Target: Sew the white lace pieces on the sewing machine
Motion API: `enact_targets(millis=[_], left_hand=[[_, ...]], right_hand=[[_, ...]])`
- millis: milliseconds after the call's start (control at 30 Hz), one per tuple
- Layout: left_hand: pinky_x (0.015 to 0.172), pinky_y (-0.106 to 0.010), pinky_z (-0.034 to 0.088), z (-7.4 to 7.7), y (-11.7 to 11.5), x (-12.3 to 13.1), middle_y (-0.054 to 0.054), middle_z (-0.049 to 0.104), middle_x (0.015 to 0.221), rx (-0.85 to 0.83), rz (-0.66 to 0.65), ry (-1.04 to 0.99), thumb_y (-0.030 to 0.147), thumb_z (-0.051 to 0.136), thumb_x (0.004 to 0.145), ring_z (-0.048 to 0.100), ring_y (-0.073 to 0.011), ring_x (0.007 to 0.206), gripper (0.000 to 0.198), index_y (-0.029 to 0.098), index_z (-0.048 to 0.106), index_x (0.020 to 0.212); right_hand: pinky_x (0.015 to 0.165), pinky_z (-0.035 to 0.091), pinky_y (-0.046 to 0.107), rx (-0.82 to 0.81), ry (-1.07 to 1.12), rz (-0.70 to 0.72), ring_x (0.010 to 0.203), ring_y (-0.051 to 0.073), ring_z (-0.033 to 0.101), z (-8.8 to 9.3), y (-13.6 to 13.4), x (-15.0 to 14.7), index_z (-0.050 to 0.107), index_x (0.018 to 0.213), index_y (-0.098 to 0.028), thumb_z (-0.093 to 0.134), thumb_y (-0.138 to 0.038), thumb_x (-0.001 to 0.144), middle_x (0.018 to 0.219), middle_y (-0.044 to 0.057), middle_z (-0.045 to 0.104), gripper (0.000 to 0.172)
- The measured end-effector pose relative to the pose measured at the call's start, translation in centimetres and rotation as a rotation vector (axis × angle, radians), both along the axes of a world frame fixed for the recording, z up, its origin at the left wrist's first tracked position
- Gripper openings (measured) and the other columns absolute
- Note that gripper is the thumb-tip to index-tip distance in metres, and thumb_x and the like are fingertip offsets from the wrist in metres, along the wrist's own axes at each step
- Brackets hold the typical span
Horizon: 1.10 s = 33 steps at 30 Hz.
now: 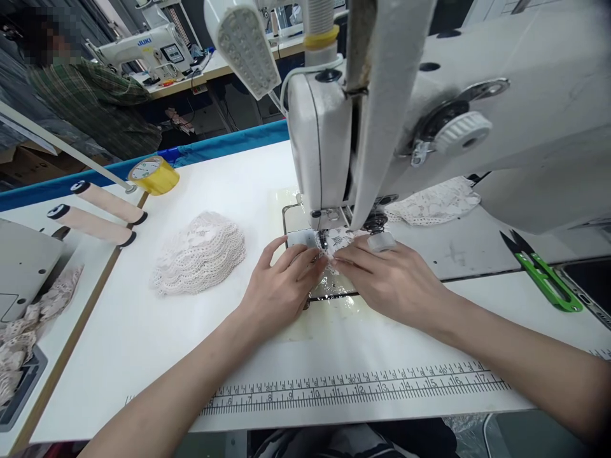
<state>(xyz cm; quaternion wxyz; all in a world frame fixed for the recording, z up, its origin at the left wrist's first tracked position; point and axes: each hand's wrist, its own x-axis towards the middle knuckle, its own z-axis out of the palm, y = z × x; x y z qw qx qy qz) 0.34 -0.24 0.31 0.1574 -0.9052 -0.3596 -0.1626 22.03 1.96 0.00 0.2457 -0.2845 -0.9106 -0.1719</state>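
A small piece of white lace (340, 238) lies under the presser foot of the white sewing machine (322, 140). My left hand (279, 280) is at its left edge, fingers bent and fingertips pinched on the lace just in front of the foot. From the right, my right hand (398, 277) pinches the lace with thumb and fingers together, and a pale band wraps one finger. The fingertips of both hands nearly meet. Much of the lace is hidden under the fingers and the foot.
A stack of lace pieces (203, 254) lies on the left, with more lace (432, 202) behind the machine arm. Green thread snips (541, 270) rest at right. Yellow tape (153, 175) and two thread cones (93, 224) stand far left. A person (90, 105) sits beyond.
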Motion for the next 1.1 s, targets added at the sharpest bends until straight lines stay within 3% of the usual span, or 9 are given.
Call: enact_targets(millis=[1100], left_hand=[[0.108,-0.052,0.034,-0.27,0.46,-0.18,-0.007,0.066,0.120,-0.005,0.088,-0.019,0.007,0.050,0.087,0.059,-0.0242,0.112,0.037,0.017,0.061,0.121]], right_hand=[[0.072,0.044,0.031,-0.026,-0.019,-0.029,0.082,0.017,0.064,-0.08,0.24,0.09,0.072,0.093,-0.015,0.051,-0.001,0.086,0.098,0.004,0.074,0.026]])
